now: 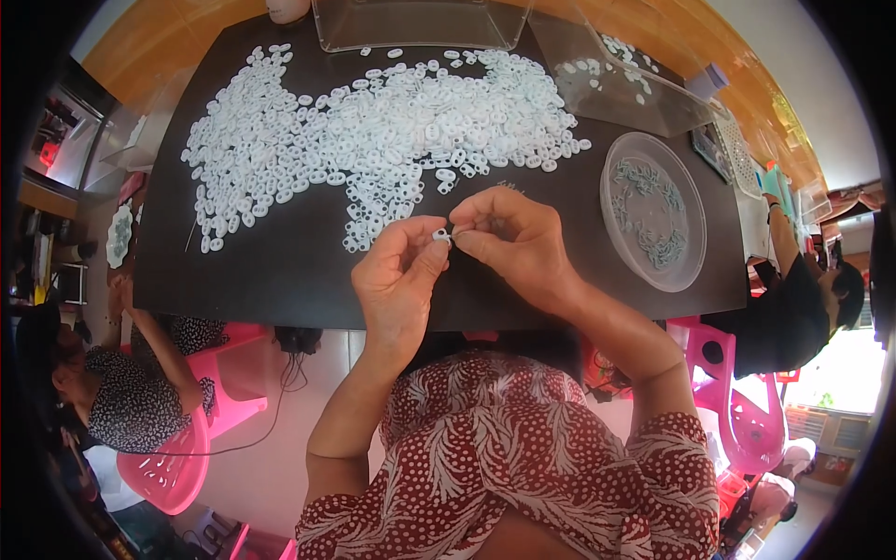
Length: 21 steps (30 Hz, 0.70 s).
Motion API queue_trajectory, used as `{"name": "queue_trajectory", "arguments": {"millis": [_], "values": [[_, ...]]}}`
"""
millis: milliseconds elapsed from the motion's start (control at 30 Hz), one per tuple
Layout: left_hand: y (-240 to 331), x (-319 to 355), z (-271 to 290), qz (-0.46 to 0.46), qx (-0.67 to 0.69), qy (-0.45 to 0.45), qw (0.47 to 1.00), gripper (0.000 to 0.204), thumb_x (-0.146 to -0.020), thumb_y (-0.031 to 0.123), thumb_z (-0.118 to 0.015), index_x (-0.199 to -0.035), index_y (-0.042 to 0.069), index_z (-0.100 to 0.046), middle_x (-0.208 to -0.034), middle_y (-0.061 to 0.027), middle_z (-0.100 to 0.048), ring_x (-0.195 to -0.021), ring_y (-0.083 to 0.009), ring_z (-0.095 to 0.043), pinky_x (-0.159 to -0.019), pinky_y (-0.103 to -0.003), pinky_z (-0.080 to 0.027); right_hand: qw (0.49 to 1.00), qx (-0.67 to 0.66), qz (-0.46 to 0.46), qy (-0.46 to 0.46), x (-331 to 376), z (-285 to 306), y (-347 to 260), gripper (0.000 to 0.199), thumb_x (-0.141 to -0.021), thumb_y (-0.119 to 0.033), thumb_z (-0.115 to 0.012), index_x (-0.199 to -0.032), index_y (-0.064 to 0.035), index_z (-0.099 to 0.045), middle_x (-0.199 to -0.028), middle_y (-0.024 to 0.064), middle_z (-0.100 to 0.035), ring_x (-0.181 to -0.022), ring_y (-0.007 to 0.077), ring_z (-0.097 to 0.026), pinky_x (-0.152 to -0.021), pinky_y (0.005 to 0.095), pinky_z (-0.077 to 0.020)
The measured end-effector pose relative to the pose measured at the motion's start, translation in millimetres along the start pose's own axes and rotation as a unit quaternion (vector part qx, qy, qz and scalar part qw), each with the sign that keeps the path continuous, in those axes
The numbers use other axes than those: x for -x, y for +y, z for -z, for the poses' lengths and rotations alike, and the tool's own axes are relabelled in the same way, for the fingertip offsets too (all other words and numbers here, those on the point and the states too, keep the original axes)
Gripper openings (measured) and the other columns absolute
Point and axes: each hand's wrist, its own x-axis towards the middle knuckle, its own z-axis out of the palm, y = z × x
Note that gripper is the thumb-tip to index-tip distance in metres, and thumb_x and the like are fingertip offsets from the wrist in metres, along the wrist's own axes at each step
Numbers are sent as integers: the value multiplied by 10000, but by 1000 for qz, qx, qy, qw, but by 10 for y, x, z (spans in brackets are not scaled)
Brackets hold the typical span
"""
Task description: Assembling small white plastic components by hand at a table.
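Observation:
Above the near part of the dark table, my two hands meet with their fingertips almost touching. My left hand (397,275) is closed, pinching a small white two-holed plastic piece (441,236) between thumb and forefinger. Beside it my right hand (518,241) is pinched shut at the piece's right side; whatever is between its fingertips is too small to make out. Just beyond the hands spreads a large pile of similar white two-holed pieces (429,126). To the right stands a round clear plastic tub (651,215) with small grey-green pieces scattered inside.
A clear bin (420,42) stands at the table's far edge. Right of it, another clear bin (625,98) holds some white pieces. People sit at the left (140,401) and right (784,308), near pink plastic chairs (173,467). A cable (252,446) hangs at the left.

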Motion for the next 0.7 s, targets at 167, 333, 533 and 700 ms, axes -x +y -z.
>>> {"name": "queue_trajectory", "arguments": {"millis": [167,333,533,700], "values": [[-10,15,3,-25,-79,1,997,199,-852,25,-661,-1036,-46,-631,-847,-26,-607,-724,-68,-546,-660,-192,-467,1000,8,3,-10,3,10,-6,120,-812,4,-631,-931,-4,-618,-758,-34,-546,-673,21,-458,-593,191,-412],[-46,57,20,-114,-200,-3,973,189,-855,37,-665,-1025,-43,-640,-838,-12,-601,-705,-58,-526,-644,-186,-448,1000,10,4,-18,27,18,-34,110,-805,7,-627,-914,2,-616,-745,-35,-540,-668,23,-455,-589,195,-410],[-36,79,-33,-179,-262,-8,948,172,-854,43,-668,-1002,-44,-649,-830,-8,-596,-693,-54,-518,-632,-182,-447,1000,10,-11,-12,61,25,-56,97,-802,7,-619,-899,7,-613,-741,-32,-545,-668,24,-458,-586,197,-405],[-17,78,-13,-104,-150,25,983,187,-849,33,-671,-1016,-45,-645,-834,-10,-586,-692,-58,-523,-628,-187,-466,1000,-26,4,-2,61,-60,-61,86,-807,21,-614,-890,0,-614,-783,-15,-569,-700,41,-489,-618,211,-419]]}}
